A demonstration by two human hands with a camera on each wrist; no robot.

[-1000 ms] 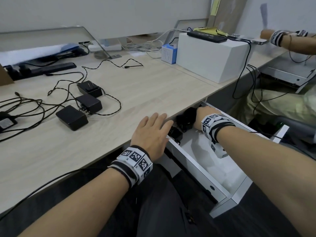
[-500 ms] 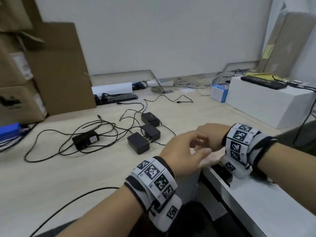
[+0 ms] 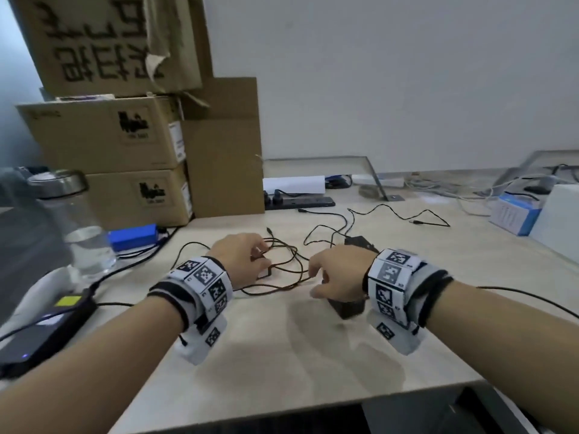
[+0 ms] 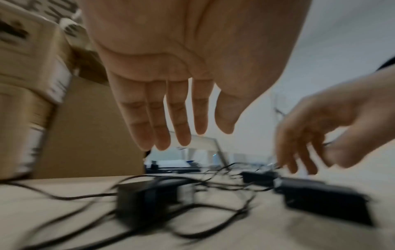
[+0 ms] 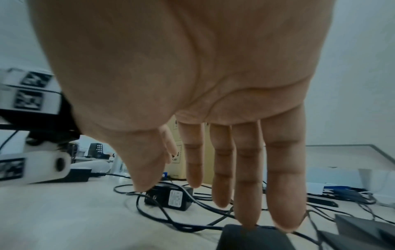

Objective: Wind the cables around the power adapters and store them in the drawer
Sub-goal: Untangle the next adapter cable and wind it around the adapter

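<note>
Three black power adapters lie on the desk among a tangle of thin black cables [image 3: 283, 267]. My left hand [image 3: 247, 258] hovers just above the left adapter [image 4: 149, 199], fingers straight and holding nothing in the left wrist view. My right hand [image 3: 332, 274] is lowered over the nearest adapter [image 3: 347, 306], fingers extended, one fingertip [image 5: 248, 219] at its top. The third adapter [image 3: 360, 242] lies just beyond the right hand. In the right wrist view the left adapter [image 5: 171, 196] shows a white label. The drawer is not clearly visible.
Stacked cardboard boxes [image 3: 109, 136] stand at the back left. A water bottle [image 3: 81, 233], a blue box [image 3: 133, 236] and a black device [image 3: 47, 327] sit at the left. A power strip [image 3: 297, 202] lies behind; a white box [image 3: 560, 214] stands right.
The view has swung left, away from the open drawer. Both hands have left the drawer and desk edge and now reach over the adapters on the desk.
</note>
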